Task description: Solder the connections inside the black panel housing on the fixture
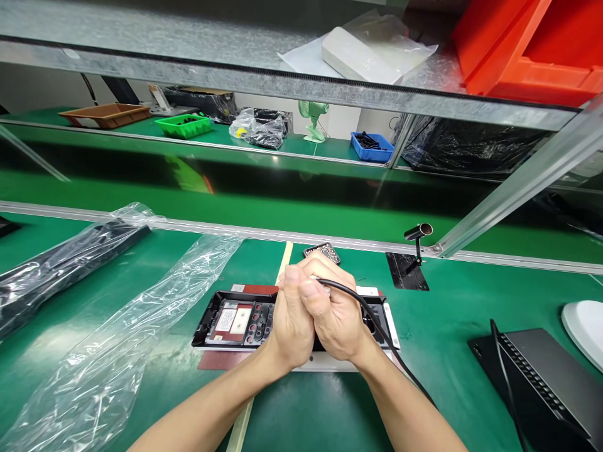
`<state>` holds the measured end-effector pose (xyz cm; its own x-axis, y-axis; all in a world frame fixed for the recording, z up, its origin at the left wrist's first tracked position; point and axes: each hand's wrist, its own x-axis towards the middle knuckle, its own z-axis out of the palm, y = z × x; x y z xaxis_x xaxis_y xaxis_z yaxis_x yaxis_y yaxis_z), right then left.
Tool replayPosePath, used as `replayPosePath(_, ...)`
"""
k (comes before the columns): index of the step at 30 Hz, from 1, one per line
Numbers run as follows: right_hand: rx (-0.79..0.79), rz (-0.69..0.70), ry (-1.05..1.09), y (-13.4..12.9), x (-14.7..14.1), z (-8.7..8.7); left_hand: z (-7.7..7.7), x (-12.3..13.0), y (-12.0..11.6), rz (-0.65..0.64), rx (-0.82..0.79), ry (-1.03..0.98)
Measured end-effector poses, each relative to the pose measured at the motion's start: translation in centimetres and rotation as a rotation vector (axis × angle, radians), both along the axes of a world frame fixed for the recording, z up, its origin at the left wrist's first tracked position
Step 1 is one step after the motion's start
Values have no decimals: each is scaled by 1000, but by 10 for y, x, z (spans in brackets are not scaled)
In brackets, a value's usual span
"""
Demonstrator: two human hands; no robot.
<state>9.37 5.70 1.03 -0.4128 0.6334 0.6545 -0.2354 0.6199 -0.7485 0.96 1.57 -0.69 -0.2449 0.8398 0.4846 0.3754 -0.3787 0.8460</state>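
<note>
Cable (pixel 354 292): gripped by the right hand (pixel 336 317) above the black housing (pixel 203 329); likely light, bendy, best held near its end.
Left hand (pixel 293 323): curled against the right; grasp hidden, cannot be told.

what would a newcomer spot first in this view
Likely the bare left hand and bare right hand, pressed together mid-picture above a long black rectangular casing, a thin black cable running from them toward the lower right. The orange-red plastic bin on the grey metal shelf, upper right, also stands out. A crumpled clear plastic bag stretches across the green bench on the left.
</note>
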Motion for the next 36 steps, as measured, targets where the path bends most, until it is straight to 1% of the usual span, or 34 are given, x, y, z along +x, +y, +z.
replayPosePath(9, 4, -1, 0, 0, 0, 0, 0, 0, -2, 56, 38, 28)
replayPosePath(12, 7, 2, 6, 0, 0, 0, 2, 1, -1, 37, 46, 9)
replayPosePath(17, 11, -7, -3, 0, 0, 1, 3, 1, -1, 5, 13, -6)
replayPosePath(24, -3, -2, -3, 0, -1, 2, -2, 0, 0, 64, 36, 27)
replayPosePath(30, 10, -11, -9, -1, 0, 1, -2, -1, 0, 83, 55, 48)
replayPosePath(36, 16, -16, 0, -1, -1, 1, 1, 1, -1, 16, -13, -9)
